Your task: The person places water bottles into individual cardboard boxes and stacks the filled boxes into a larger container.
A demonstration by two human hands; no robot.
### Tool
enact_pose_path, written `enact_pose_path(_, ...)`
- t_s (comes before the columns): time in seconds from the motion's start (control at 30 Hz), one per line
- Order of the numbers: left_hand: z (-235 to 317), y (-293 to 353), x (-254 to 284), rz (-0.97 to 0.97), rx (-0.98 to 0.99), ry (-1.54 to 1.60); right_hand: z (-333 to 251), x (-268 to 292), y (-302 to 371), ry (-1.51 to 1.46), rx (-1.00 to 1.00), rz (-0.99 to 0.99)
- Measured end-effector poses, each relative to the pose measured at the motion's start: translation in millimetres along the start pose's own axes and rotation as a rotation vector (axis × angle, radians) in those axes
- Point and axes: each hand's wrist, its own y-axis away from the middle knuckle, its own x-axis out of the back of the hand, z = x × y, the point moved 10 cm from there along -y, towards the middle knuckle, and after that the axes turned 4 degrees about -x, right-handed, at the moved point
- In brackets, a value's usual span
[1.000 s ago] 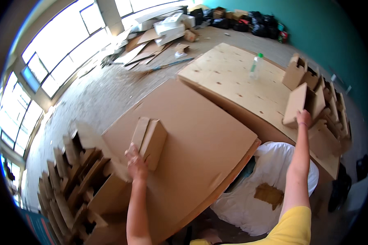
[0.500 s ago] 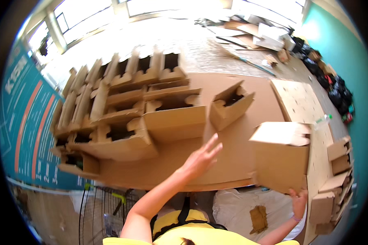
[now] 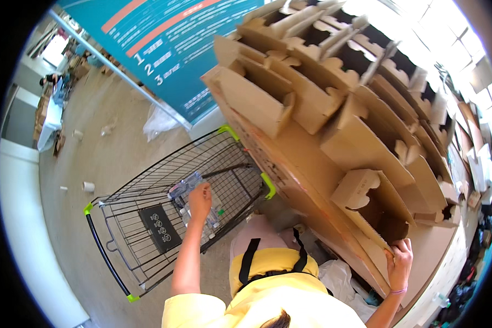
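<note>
My left hand [image 3: 200,200] is over the wire shopping cart [image 3: 147,192], its fingers curled beside clear plastic bottles [image 3: 184,185]. Whether anything is inside those fingers is hidden. At the table's near edge, my right hand [image 3: 401,263] grips the lower corner of an open cardboard box [image 3: 363,188]. That box has a notched flap and a dark inside. Beyond it, several more open cardboard boxes [image 3: 257,90] stand in rows on a large cardboard sheet [image 3: 306,158] covering the table.
A teal printed panel [image 3: 186,54] stands behind the cart, with a clear plastic bag [image 3: 161,124] at its foot. A white roll [image 3: 88,187] lies on the floor to the left. Below the table edge is white plastic sheeting [image 3: 337,277]. Dark bags [image 3: 475,268] line the far right.
The view has turned left, bringing the cart into sight. My left hand has gone from spread above the table to curled over the cart. My right hand stays at a box's corner.
</note>
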Motion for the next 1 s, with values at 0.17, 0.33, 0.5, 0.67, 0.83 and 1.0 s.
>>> enact_pose_path(0.17,-207.7,3.5,-63.0,-0.216,0.077,-0.502,4.1,-25.7,-25.6,0.118,-0.059,-0.128)
enact_pose_path(0.33,-315.2,5.0,-158.9,-0.378,0.465,-0.296,22.3,-31.3,-19.5,0.179,-0.202,-0.167)
enact_pose_path(0.5,-295.7,7.7,-179.3,-0.215,0.788,-0.241,26.3,-36.9,-12.0,0.248,-0.272,-0.221)
enact_pose_path(0.67,-286.8,3.4,-176.2,0.085,0.902,-0.234,28.5,-41.5,-11.0,0.224,-0.299,-0.229)
enact_pose_path(0.83,-314.9,21.2,-225.0,0.050,1.037,0.182,24.3,-36.3,-8.5,0.272,-0.213,-0.188)
enact_pose_path(1.0,-275.2,9.3,-224.1,0.047,0.775,0.684,14.7,-38.1,-16.2,0.230,-0.156,-0.160)
